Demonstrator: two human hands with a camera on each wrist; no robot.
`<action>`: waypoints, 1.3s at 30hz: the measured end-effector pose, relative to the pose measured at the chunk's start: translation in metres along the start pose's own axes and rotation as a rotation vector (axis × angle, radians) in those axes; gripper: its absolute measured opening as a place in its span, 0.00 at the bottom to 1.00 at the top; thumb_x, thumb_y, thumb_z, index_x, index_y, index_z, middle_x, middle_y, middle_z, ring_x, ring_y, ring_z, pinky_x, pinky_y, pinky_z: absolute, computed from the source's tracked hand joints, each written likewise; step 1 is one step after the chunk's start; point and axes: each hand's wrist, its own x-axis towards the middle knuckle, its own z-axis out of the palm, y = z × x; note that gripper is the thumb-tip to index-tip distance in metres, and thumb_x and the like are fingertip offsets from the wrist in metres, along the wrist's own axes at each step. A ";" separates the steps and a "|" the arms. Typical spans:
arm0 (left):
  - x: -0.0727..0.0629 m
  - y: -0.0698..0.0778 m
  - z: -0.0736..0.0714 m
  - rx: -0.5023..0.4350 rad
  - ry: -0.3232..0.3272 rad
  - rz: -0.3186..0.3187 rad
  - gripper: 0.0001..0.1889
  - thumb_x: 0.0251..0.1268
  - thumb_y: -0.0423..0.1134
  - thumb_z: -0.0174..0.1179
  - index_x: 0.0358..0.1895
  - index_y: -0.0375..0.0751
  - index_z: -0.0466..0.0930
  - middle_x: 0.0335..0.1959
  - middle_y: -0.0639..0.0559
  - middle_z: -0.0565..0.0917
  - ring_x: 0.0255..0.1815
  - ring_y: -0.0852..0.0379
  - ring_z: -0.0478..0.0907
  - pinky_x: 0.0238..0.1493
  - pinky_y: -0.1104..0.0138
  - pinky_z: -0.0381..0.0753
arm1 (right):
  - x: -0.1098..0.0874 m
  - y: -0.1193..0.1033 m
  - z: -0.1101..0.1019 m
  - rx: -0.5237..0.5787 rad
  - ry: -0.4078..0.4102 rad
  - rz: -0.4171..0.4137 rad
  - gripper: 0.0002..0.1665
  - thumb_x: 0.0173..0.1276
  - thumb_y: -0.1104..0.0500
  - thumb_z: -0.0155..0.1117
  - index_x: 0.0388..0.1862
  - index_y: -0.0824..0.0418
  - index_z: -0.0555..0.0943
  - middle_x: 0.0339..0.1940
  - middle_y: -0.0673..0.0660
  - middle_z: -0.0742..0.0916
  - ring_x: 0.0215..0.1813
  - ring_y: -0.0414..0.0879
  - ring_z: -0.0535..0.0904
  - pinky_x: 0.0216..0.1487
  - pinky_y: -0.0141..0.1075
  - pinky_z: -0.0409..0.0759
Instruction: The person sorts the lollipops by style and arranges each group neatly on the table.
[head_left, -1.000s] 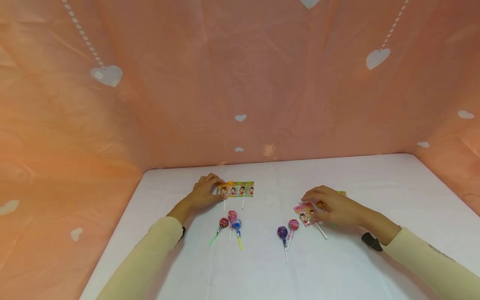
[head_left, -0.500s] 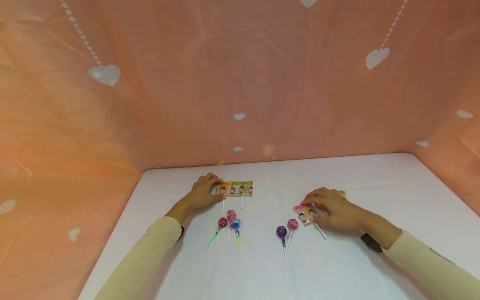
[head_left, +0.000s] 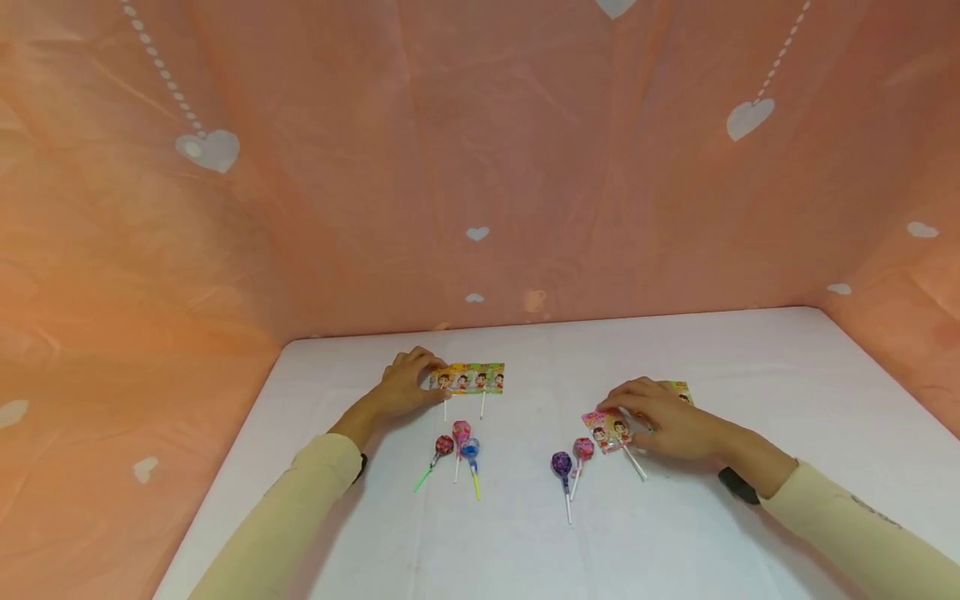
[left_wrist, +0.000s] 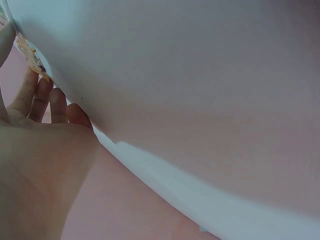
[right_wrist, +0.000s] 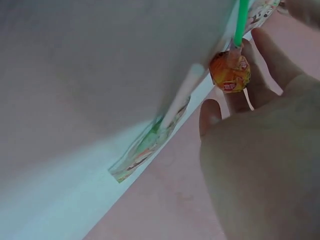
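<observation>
Now only your right side shows change: against a second ago, the pink wrapper strip (head_left: 609, 432) lies turned a little and shifted slightly leftward, while the orange-wrapped lollipop (right_wrist: 229, 75) has nearly vanished from the head view beneath your right hand (head_left: 667, 423). Note the scale of it; this reads as fine adjustment on the table (head_left: 487, 550) rather than lifting.

Your right hand arches over that strip, its fingers bent and gripping it between thumb and index finger (whether it also grips the orange-wrapped lollipop, you cannot tell). Beyond the knuckles a green-and-yellow wrapper end (head_left: 681, 390) protrudes, possibly of the same strip.

Your left hand (head_left: 401, 385), fingers partly curled, pinches the left end of the four-panel candy strip (head_left: 472, 380) and matches its earlier pose, so that strip appears settled.

Nearer you, between the arms, lie two clusters: the red lollipop (head_left: 444, 445), pink lollipop (head_left: 461, 431) and blue lollipop (head_left: 470, 448) at left; the purple lollipop (head_left: 562, 464) and a second pink lollipop (head_left: 583, 448) at right.
</observation>
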 end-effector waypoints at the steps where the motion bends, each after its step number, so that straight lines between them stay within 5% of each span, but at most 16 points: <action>1: 0.000 0.000 0.000 0.001 0.002 0.006 0.27 0.66 0.51 0.64 0.65 0.47 0.73 0.68 0.48 0.69 0.70 0.42 0.60 0.72 0.42 0.56 | 0.000 0.000 0.000 0.005 -0.004 -0.001 0.30 0.57 0.59 0.68 0.62 0.49 0.79 0.61 0.48 0.80 0.65 0.51 0.71 0.66 0.60 0.60; 19: -0.001 0.003 -0.001 0.005 0.006 0.013 0.27 0.66 0.50 0.65 0.65 0.46 0.74 0.67 0.48 0.70 0.70 0.42 0.61 0.72 0.43 0.56 | -0.002 -0.002 0.002 0.009 -0.017 0.018 0.35 0.55 0.54 0.71 0.64 0.48 0.78 0.61 0.46 0.78 0.66 0.48 0.69 0.64 0.57 0.57; 39: -0.002 0.001 0.000 -0.022 0.005 0.000 0.27 0.65 0.50 0.65 0.65 0.47 0.74 0.68 0.48 0.70 0.71 0.42 0.60 0.73 0.43 0.55 | 0.005 -0.009 0.004 -0.085 0.010 0.088 0.28 0.55 0.48 0.72 0.57 0.48 0.81 0.55 0.46 0.82 0.62 0.48 0.73 0.61 0.51 0.62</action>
